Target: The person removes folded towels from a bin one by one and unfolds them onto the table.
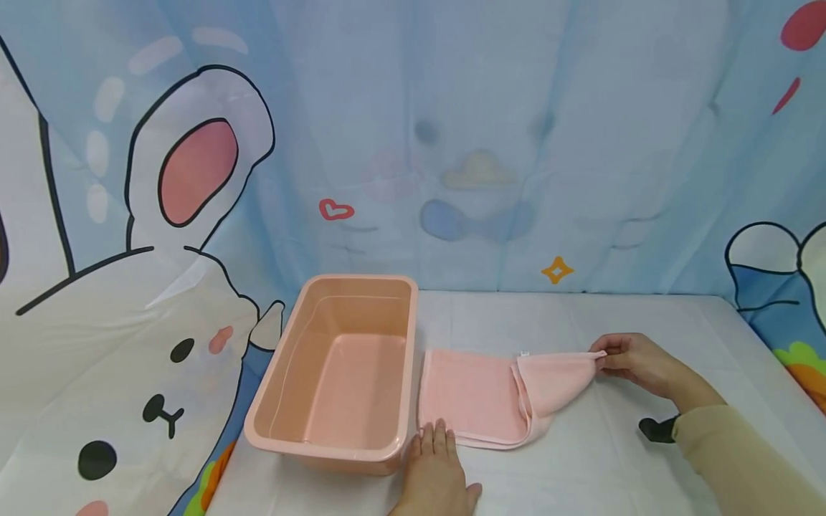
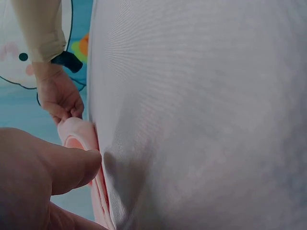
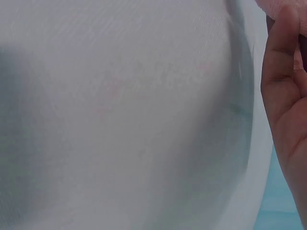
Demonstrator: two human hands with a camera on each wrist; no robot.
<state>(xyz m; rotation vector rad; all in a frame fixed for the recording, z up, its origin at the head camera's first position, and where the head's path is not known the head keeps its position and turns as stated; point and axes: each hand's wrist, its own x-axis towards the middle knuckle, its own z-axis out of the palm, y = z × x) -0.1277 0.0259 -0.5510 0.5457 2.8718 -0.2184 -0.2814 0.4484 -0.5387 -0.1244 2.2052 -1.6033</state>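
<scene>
One pink towel (image 1: 471, 394) lies partly folded beside the peach basin (image 1: 364, 387). The right hand (image 1: 645, 365) pinches one corner, while the left hand (image 1: 437, 469) (fingers straight, gripping nothing) touches its near edge.

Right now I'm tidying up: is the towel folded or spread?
The towel is partly folded: a flap overlaps it, and the right hand pinches one corner.

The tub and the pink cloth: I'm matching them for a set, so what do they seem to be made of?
Tub: probably moulded plastic with a smooth satin finish, judging by its rounded, one-piece rim and soft sheen.
Pink cloth: soft, matte textile, perhaps towelling, as it folds limply and looks fuzzy; the fibre is unclear.
</scene>
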